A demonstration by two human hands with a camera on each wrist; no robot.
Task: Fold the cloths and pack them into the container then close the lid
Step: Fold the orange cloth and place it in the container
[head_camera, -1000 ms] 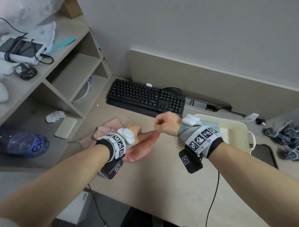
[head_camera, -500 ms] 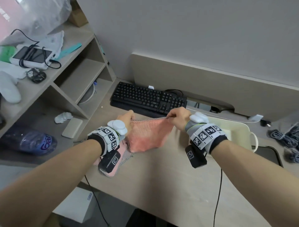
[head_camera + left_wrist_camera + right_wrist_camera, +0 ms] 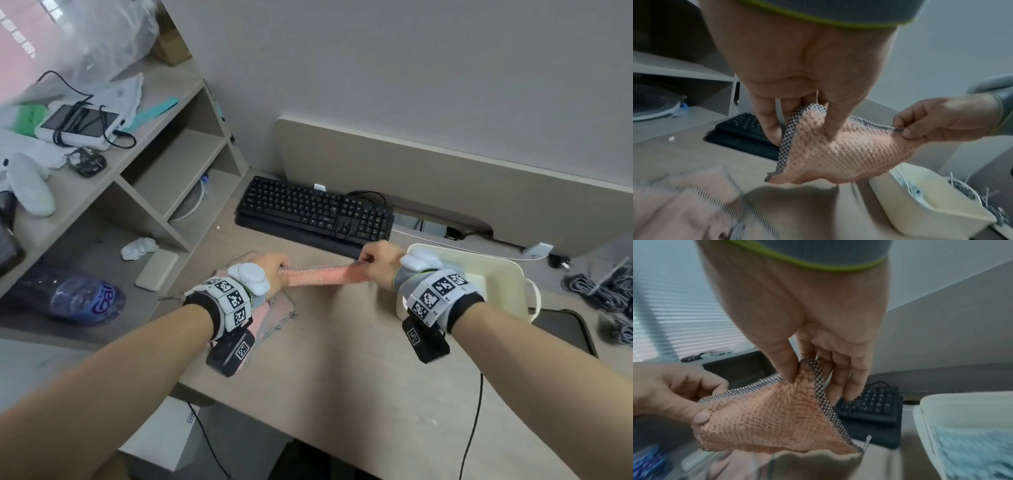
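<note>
A pink cloth [image 3: 322, 275] [image 3: 840, 151] [image 3: 772, 418] with a black-and-white checked hem hangs folded in the air above the desk. My left hand [image 3: 274, 270] [image 3: 807, 123] pinches its left top corner between thumb and fingers. My right hand [image 3: 376, 262] [image 3: 809, 378] pinches the right top corner. Below my left wrist a second pink cloth [image 3: 274, 315] [image 3: 684, 203] lies flat on the desk. The cream container [image 3: 513, 274] [image 3: 920, 203] [image 3: 931, 418] stands open to the right of my right hand, with a light blue cloth [image 3: 972, 451] inside. No lid shows.
A black keyboard [image 3: 315, 212] lies just behind the hands. A wooden shelf unit [image 3: 120, 192] with a phone, a plastic bag and a blue bottle [image 3: 68, 298] stands on the left. Coiled cables [image 3: 603, 291] lie at the far right.
The hands moved apart and rose, stretching the pink cloth taut between them; it went from bunched to hanging folded by its top edge.
</note>
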